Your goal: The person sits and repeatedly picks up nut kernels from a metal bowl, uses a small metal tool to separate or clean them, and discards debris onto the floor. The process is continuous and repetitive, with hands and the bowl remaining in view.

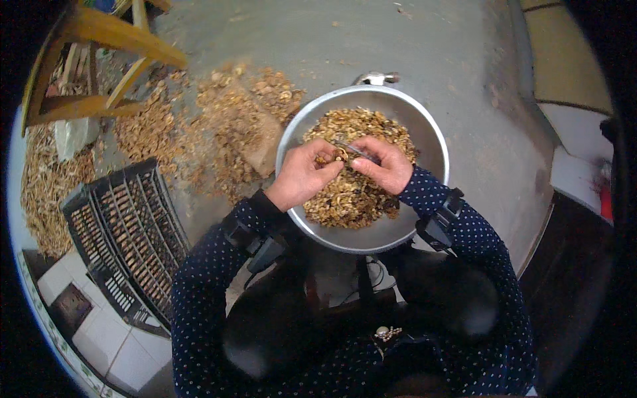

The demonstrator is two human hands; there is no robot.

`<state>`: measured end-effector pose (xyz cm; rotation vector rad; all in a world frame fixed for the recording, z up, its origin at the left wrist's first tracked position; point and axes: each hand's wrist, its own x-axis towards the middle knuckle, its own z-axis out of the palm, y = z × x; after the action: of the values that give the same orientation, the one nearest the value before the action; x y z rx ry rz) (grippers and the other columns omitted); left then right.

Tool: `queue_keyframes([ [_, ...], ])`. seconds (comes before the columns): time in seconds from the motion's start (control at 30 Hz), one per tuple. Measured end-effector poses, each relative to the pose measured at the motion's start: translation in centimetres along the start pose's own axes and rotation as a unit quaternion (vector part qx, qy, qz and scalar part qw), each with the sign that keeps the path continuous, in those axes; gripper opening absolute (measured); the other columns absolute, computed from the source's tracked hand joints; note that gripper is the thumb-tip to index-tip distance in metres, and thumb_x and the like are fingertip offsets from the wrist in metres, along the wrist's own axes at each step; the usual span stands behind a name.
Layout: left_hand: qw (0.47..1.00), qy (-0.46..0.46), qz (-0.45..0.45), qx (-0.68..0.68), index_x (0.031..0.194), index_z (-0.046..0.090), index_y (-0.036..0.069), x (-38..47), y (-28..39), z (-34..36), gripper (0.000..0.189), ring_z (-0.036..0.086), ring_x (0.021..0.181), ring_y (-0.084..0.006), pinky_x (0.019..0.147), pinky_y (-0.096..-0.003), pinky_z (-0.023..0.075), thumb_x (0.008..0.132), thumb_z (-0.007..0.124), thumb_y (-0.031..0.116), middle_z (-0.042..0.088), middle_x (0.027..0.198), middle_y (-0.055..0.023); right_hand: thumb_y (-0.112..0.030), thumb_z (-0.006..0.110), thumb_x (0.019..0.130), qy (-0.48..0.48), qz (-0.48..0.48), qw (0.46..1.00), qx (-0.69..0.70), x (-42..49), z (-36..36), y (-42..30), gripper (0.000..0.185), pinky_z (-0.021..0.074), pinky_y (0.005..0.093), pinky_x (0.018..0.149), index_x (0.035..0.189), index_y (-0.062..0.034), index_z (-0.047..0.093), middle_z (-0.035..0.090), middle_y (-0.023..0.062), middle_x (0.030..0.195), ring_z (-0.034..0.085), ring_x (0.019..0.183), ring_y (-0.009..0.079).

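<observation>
A wide metal bowl (428, 124) stands before me, partly filled with shelled walnut pieces (343, 204). Over the middle of the bowl, my left hand (311, 169) pinches a piece of walnut in its shell (342, 155) between thumb and fingers. My right hand (385, 164) is close beside it, closed around a thin metal pick-like tool (359, 151) whose exact kind I cannot tell. The tool's tip points toward the walnut piece, and the fingertips of both hands nearly touch. Dark dotted sleeves cover both forearms.
Walnut shells (234, 134) lie heaped on the floor at the left, partly on cardboard (266, 144). A black plastic crate (124, 234) stands nearer me. A yellow wooden frame (124, 37) is at the upper left. A hammer head (375, 78) shows behind the bowl.
</observation>
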<state>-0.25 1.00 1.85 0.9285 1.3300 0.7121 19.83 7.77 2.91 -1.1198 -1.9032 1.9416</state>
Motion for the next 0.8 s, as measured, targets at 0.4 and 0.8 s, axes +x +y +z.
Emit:
queue_keyframes([
  [0.4, 0.996, -0.017, -0.011, -0.088, 0.103, 0.06, -0.003, 0.4, 1.1, 2.8, 0.02, 0.056, 0.073, -0.0059, 0.066, -0.0211, 0.0468, 0.088, 0.061, 0.01, 0.062, 0.082, -0.0019, -0.019, 0.048, 0.094, 0.001, 0.009, 0.991, 0.137, -1.1, -0.4, 2.7, 0.027, 0.0433, 0.022, 0.063, 0.116, -0.002, 0.047, 0.057, 0.0002, 0.076, 0.052, 0.07, 0.0057],
  [0.8, 0.978, -0.037, -0.039, -0.202, 0.118, 0.052, -0.007, 0.2, 0.1, 2.5, 0.032, 0.057, 0.074, -0.01, 0.066, -0.0226, 0.0484, 0.096, 0.046, 0.016, 0.06, 0.088, -0.0059, -0.017, 0.047, 0.094, -0.01, 0.127, 0.967, 0.221, -0.9, -0.4, 1.5, 0.024, 0.0405, 0.0193, 0.058, 0.112, -0.0031, 0.054, 0.057, -0.0027, 0.073, 0.049, 0.064, 0.0044],
])
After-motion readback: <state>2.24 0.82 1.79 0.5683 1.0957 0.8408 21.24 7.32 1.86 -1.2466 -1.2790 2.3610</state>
